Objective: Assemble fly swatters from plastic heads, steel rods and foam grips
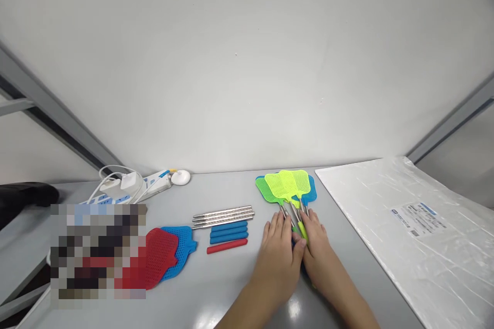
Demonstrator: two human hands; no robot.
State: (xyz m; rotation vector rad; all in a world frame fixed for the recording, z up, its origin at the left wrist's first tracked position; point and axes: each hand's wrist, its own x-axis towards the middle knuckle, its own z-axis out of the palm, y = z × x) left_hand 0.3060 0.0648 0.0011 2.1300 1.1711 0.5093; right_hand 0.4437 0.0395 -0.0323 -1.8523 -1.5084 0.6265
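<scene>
Both my hands rest on a bunch of fly swatters near the middle of the table. My left hand (pixel 278 249) lies over the handles from the left, its thumb pointing inward. From the right, my right hand (pixel 317 239) presses against the same handles. The fanned heads point away from me: yellow-green heads (pixel 287 185) on top, a green head (pixel 266 193) at the left and a blue head (pixel 311 193) at the right. Between my hands a lime-green handle (pixel 303 230) shows. My palms and fingers hide most of the lower handles.
Left of my hands lie metal rods (pixel 224 216), blue handle tubes (pixel 229 232), a red handle tube (pixel 227 246), a blue swatter head (pixel 181 249) and red swatter heads (pixel 160 257). Farther left stands a power strip (pixel 156 185) with cables. A plastic-wrapped white package (pixel 386 200) covers the right side.
</scene>
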